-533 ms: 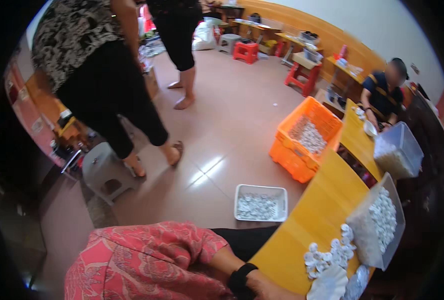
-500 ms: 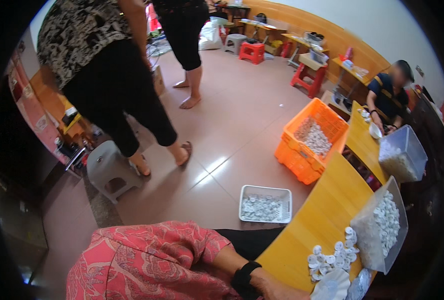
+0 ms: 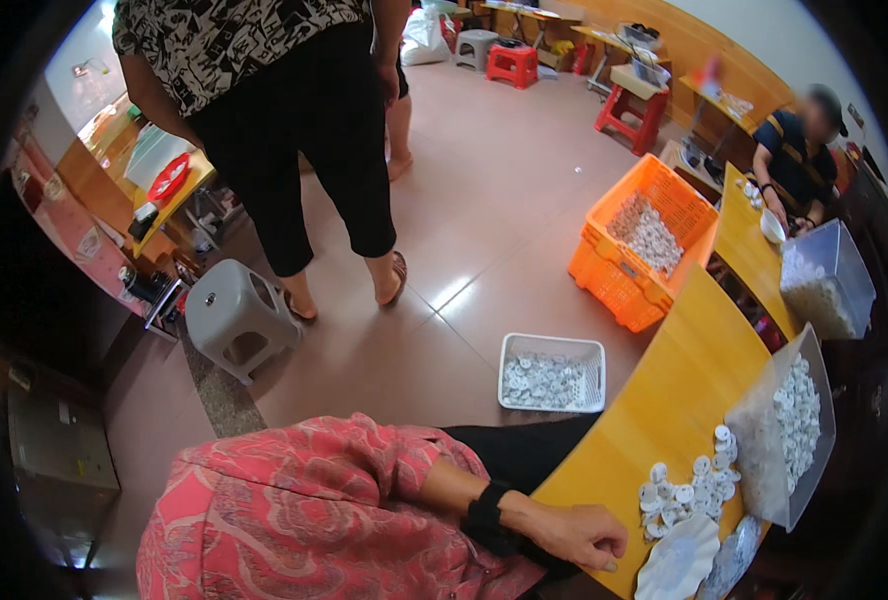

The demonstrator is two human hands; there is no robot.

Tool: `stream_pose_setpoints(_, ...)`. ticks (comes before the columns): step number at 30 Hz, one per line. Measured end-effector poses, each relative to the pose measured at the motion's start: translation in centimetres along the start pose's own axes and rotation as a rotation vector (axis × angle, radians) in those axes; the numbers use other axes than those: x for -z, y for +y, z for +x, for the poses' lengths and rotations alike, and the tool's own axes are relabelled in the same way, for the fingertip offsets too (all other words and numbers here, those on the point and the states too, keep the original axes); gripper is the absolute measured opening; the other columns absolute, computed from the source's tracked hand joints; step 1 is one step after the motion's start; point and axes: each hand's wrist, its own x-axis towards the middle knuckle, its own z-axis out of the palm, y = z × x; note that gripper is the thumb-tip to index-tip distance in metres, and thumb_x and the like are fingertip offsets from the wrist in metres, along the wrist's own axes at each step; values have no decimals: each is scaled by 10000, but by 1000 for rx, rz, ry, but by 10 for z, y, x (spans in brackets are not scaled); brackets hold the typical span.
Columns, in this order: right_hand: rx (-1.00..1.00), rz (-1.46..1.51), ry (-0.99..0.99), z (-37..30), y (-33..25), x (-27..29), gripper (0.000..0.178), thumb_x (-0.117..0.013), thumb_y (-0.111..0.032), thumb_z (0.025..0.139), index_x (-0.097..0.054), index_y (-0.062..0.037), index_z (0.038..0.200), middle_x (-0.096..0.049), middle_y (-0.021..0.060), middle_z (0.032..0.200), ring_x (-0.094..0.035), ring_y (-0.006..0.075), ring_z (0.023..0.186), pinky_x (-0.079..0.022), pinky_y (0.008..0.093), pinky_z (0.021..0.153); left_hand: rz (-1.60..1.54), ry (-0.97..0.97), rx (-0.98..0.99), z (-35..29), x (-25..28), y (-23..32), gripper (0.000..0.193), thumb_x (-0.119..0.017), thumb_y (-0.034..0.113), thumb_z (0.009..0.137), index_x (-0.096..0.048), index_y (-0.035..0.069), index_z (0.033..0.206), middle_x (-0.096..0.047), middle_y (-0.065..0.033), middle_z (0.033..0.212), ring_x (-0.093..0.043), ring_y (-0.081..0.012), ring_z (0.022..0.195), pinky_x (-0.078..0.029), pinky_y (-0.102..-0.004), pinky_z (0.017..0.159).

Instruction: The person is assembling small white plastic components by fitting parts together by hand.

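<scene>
My left hand point(image 3: 576, 537) rests at the near edge of the yellow table point(image 3: 619, 430), its forearm in a red patterned sleeve with a black band at the wrist. The fingers are curled in, and whatever may be inside them is hidden. Beside the hand lies a white dish with a wavy rim point(image 3: 676, 562). Just beyond it, small round white plastic parts point(image 3: 689, 492) are heaped loosely. A clear bin point(image 3: 759, 465), tilted in the picture, holds many more such white parts. Next to the dish is a clear plastic bag-like bundle point(image 3: 732, 558). My right hand is out of view.
On the floor stand a white basket point(image 3: 554, 407) of small parts, an orange crate point(image 3: 604, 275) and a grey stool point(image 3: 239, 315). A person in black trousers point(image 3: 314, 150) stands beyond the stool. Another person point(image 3: 799, 150) sits at the far table with another clear bin point(image 3: 829, 280).
The view has shifted, and my left hand now shows fully at the table edge. The standing person appears farther right, largely covering the person behind.
</scene>
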Motion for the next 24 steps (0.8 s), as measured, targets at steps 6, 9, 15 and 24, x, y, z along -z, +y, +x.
stream_pose_setpoints(6,-284,46,112,-74,31,16,335,-569,-287,870,-638,-66,1112,-647,151,1127,-613,318,1047,-487,470,879,128,23,112,-15,11,-3,266,-621,222,911,-624,11,1074,-649,-51,799,-604,-124,729,-502,-289,671)
stream_pose_setpoints(9,-563,111,188,-159,43,-3,345,-571,-290,868,-633,-65,1123,-643,154,1140,-608,319,1063,-483,472,892,128,-54,229,-6,8,8,274,-626,221,940,-617,9,1113,-655,-32,922,-588,-88,873,-501,-270,788)
stream_pose_setpoints(15,-986,234,155,-239,21,-62,213,-624,-216,807,-714,-140,984,-686,109,1048,-633,328,994,-481,478,865,-123,-43,471,-6,-13,7,240,-649,140,934,-609,-2,1123,-615,20,901,-531,-31,808,-457,-198,697)
stream_pose_setpoints(24,-1067,255,-24,-244,27,-94,503,-671,-325,797,-571,-88,1229,-584,126,1242,-498,323,1202,-413,457,979,-31,-148,545,5,-36,-3,285,-644,152,939,-598,-16,1165,-631,16,866,-543,-26,764,-457,-192,655)
